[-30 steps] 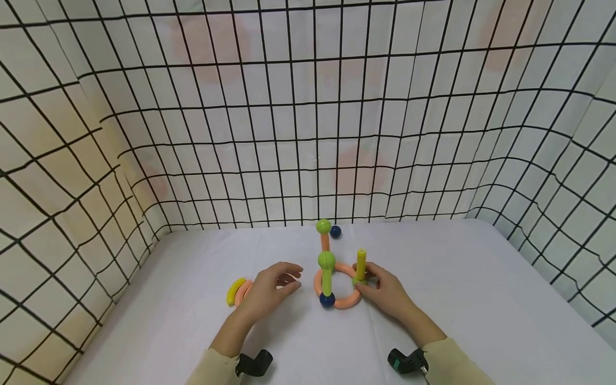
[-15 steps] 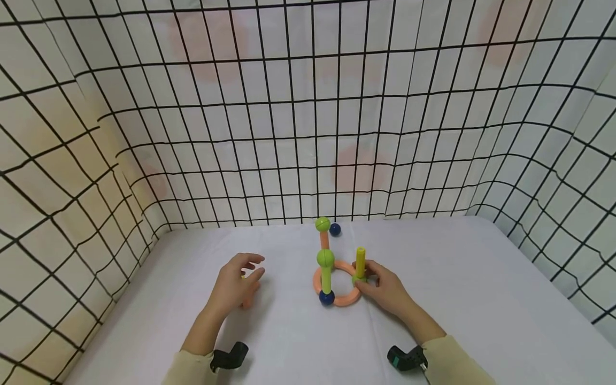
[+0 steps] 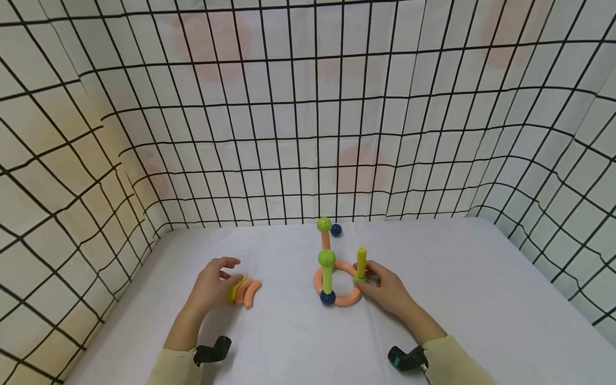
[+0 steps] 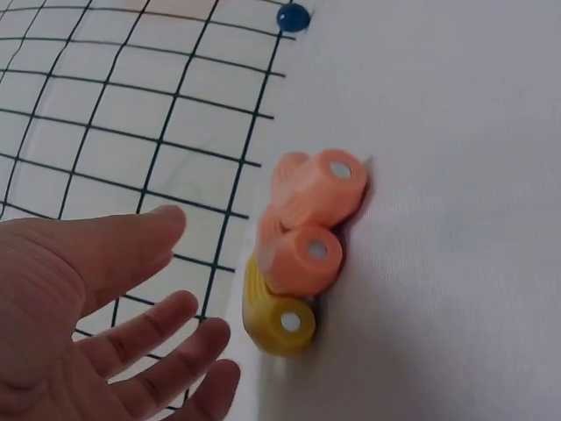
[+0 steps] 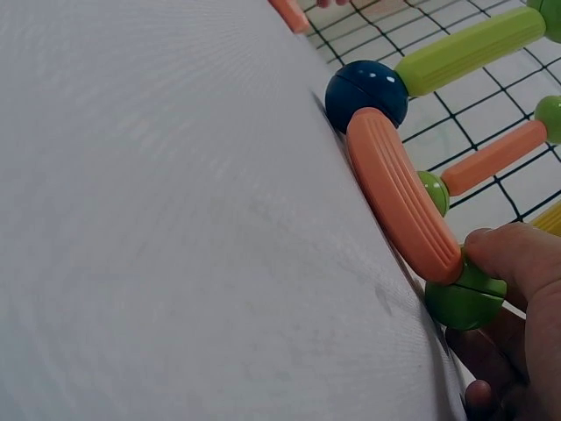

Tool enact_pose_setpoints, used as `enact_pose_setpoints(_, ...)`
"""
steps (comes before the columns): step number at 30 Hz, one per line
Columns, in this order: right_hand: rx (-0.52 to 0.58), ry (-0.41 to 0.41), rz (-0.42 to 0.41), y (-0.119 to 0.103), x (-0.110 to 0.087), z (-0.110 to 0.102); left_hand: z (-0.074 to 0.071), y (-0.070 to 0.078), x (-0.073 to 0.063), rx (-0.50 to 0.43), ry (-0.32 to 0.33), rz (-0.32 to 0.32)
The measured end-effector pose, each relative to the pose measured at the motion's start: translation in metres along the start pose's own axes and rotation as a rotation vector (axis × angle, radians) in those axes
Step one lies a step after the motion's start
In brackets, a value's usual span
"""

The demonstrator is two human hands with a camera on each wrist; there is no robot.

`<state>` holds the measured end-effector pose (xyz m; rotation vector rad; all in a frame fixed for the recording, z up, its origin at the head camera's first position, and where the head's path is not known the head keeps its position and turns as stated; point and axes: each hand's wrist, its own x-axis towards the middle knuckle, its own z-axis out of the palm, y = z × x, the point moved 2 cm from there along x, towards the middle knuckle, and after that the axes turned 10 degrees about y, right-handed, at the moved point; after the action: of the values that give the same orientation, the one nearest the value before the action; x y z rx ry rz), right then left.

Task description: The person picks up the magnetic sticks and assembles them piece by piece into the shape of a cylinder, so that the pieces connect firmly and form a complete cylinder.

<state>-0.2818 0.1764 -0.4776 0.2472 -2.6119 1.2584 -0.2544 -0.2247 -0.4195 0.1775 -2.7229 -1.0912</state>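
In the head view, curved orange rods form a ring (image 3: 347, 300) on the table, joined by balls. From its navy ball (image 3: 328, 298) a light green rod (image 3: 327, 280) stands upright, topped by a green ball (image 3: 326, 258). Behind it rises an orange rod (image 3: 325, 240) with another green ball (image 3: 324, 224) on top. My right hand (image 3: 387, 289) pinches the ring's green ball (image 5: 465, 298), which bears an upright yellow rod (image 3: 361, 262). My left hand (image 3: 210, 286), fingers apart and holding nothing, hovers beside a curved yellow rod (image 4: 279, 324) and two curved orange rods (image 4: 302, 259).
A loose navy ball (image 3: 336, 230) lies behind the ring, near the table's back edge. White cloth covers the table (image 3: 298, 342). Black-gridded white walls (image 3: 308, 117) enclose the back and sides.
My left hand has moved left, away from the ring, over and past the curved rods, uncovering the orange ones. The right hand keeps its pinch on the green ball.
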Motion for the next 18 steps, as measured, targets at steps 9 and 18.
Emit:
enact_pose_setpoints(9,0.0,-0.003,0.011,0.0,0.0,-0.001,0.002,-0.017,0.004,-0.011,-0.072,-0.074)
enact_pose_setpoints(18,-0.006,-0.004,0.009,-0.003,-0.001,-0.002,0.006,-0.025,0.003,-0.044,-0.109,-0.142)
